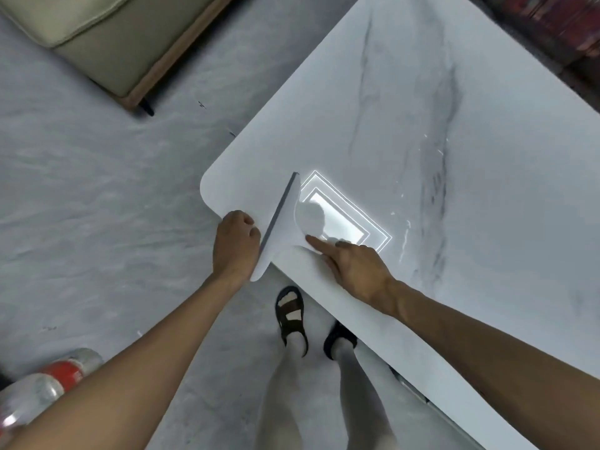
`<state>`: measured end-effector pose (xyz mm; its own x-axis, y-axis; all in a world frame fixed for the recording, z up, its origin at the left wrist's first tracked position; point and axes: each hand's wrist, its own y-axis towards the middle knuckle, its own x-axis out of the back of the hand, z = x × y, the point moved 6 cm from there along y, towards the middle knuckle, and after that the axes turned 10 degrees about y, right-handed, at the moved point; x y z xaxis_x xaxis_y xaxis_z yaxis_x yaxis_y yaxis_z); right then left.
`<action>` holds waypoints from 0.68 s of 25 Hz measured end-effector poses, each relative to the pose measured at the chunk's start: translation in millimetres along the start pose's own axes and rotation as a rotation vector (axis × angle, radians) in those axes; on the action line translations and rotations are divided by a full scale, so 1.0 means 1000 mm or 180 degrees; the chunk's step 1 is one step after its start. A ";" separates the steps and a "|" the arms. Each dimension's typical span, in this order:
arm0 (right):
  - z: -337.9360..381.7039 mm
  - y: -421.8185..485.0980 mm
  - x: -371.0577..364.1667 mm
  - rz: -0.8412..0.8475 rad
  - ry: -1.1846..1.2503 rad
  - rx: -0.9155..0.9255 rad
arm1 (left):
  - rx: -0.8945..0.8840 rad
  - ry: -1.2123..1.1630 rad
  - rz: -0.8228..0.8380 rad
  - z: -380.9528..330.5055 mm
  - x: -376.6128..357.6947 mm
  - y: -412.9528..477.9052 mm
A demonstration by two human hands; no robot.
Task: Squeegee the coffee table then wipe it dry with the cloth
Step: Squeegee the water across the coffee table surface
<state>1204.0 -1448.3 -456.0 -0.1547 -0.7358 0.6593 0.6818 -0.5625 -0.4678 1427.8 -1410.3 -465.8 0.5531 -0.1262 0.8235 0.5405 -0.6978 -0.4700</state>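
Observation:
The white marble coffee table (pixel 422 108) fills the right half of the view. On its near left corner lies a white squeegee (pixel 285 219) with a grey rubber blade, whose lower end overhangs the table's edge. My right hand (pixel 354 267) grips the squeegee's handle, index finger stretched along it. My left hand (pixel 235 241) rests at the table's edge beside the blade's lower end, its fingers curled with nothing visible in them. Thin water streaks (pixel 406 228) glint on the top to the right of the squeegee. No cloth is in view.
A beige sofa (pixel 97 37) on dark legs stands at the top left on the grey floor. A plastic bottle with a red label (pixel 58 375) lies at the bottom left. My sandalled feet (pixel 290 316) stand by the table's near edge. A dark red rug (pixel 558 27) shows top right.

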 end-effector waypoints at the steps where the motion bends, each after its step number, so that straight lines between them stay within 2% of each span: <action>1: -0.010 -0.018 -0.001 0.0011 0.0007 -0.0080 | -0.0048 -0.0012 0.0231 -0.009 -0.014 -0.008; 4: -0.044 -0.067 -0.003 0.0085 0.0041 -0.0268 | -0.0326 0.0052 0.0644 -0.039 -0.053 -0.033; 9: -0.109 -0.138 0.017 0.0181 -0.0099 -0.0426 | -0.0728 0.0538 0.0747 -0.079 -0.092 -0.060; 13: -0.177 -0.204 0.046 0.0247 -0.0490 -0.0625 | -0.0671 0.0851 0.0763 -0.103 -0.111 -0.084; 17: -0.240 -0.254 0.080 0.0120 -0.0548 -0.0941 | -0.0592 0.0883 0.0807 -0.123 -0.130 -0.111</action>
<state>847.2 -1454.7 -425.9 0.0068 -0.6980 0.7161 0.4442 -0.6395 -0.6275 1217.5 -1403.2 -481.5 0.4484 -0.4778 0.7555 0.2716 -0.7324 -0.6244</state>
